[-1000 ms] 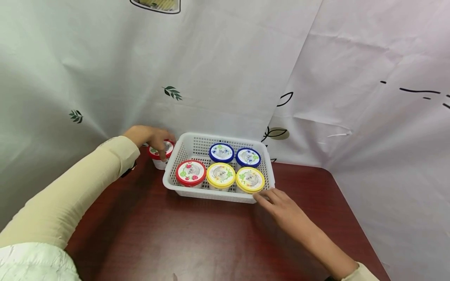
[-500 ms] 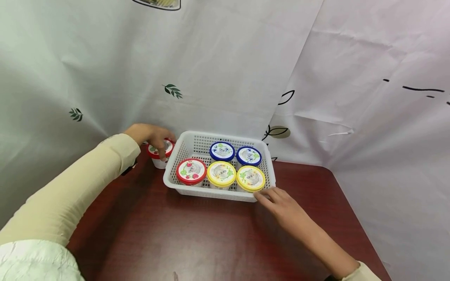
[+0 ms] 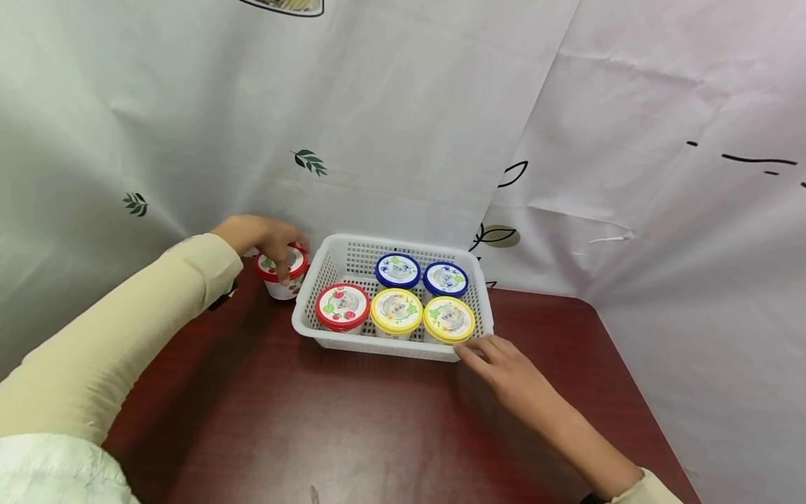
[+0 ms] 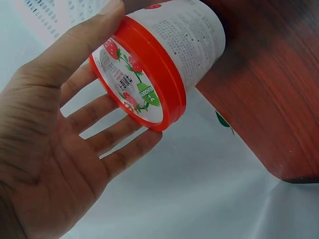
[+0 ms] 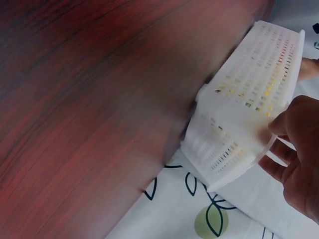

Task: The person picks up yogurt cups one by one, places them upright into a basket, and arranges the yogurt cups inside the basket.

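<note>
My left hand holds a white tub with a red lid that stands left of the basket. In the left wrist view, strawberries and printing show on it; my thumb lies on one side of the lid rim and my fingertips reach the other. My right hand grips the near right corner of a white plastic basket, thumb against the outer wall and fingers over the rim. Inside stand another red-lidded tub, two yellow-lidded tubs and two blue-lidded tubs.
The basket stands on a dark red wooden table, close to a pale printed cloth hanging behind. The cloth also runs along both sides. The table's right edge slants toward the front.
My left hand and the red-lidded tub have shifted slightly left, widening the gap to the basket. The right hand and the basket have stayed in place.
</note>
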Demonstrator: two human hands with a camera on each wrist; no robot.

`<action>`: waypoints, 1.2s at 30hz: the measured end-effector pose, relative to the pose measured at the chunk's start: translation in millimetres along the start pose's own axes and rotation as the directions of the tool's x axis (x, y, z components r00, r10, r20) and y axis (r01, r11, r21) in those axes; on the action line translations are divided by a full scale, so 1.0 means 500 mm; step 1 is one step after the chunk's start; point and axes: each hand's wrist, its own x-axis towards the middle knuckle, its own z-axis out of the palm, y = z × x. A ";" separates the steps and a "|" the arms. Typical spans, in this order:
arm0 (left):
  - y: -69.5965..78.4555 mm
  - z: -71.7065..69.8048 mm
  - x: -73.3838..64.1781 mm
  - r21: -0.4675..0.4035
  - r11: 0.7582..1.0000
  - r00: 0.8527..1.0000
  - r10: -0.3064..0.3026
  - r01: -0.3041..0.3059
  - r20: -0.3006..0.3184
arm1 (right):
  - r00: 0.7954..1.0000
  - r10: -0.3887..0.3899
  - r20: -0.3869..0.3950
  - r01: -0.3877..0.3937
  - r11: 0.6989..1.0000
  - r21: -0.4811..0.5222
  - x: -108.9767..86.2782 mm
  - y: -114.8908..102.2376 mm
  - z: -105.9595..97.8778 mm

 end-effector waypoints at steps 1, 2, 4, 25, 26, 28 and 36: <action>-0.001 -0.001 -0.002 0.002 1.000 1.000 -0.002 0.002 -0.001 | 1.000 -0.001 0.000 0.001 1.000 0.000 0.000 0.000 0.000; -0.001 -0.002 -0.005 -0.002 1.000 1.000 -0.007 0.007 0.000 | 1.000 -0.001 0.000 0.001 1.000 0.000 0.001 -0.001 0.000; -0.002 -0.005 -0.009 -0.004 1.000 1.000 -0.024 0.024 0.002 | 1.000 -0.001 -0.001 0.001 1.000 -0.003 0.001 -0.002 0.001; 0.017 -0.052 -0.041 0.038 0.999 0.998 -0.030 0.032 -0.052 | 1.000 -0.002 -0.008 0.002 1.000 -0.005 -0.001 -0.002 0.003; 0.019 -0.054 -0.041 0.041 0.999 0.998 -0.026 0.028 -0.053 | 1.000 -0.002 -0.010 0.002 1.000 -0.004 -0.001 -0.002 0.004; 0.023 -0.059 -0.041 0.048 0.999 0.998 -0.015 0.018 -0.053 | 1.000 -0.003 -0.012 0.003 1.000 -0.004 -0.001 -0.001 0.005; 0.023 -0.076 -0.045 0.046 0.999 0.997 0.017 -0.013 -0.074 | 1.000 -0.004 -0.017 0.004 1.000 -0.010 -0.003 0.003 0.005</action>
